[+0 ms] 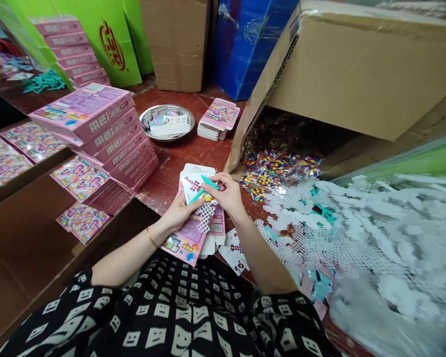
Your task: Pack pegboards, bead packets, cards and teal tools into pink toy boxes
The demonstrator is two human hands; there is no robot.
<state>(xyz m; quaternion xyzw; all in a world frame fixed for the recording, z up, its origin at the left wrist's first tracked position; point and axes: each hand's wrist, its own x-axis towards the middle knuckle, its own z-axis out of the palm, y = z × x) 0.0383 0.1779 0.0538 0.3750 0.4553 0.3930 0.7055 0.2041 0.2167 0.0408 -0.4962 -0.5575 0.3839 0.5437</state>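
Holding a white printed card [193, 183] and a teal plastic piece [195, 197] in the left hand [181, 209], above a pink package [188, 243] and close to the torso, with a white lattice strip [205, 218] alongside. Gripping a second teal piece [210, 182] between thumb and fingers of the right hand [227, 194]. Noted beyond: metal bowl [169, 138], beside small pink cartons [219, 114]. Noted left: stacked pink boxes [111, 130]. Noted right: bagged coloured bits [278, 168] at a cardboard carton [357, 74], heaped white mesh [319, 243] nearer.
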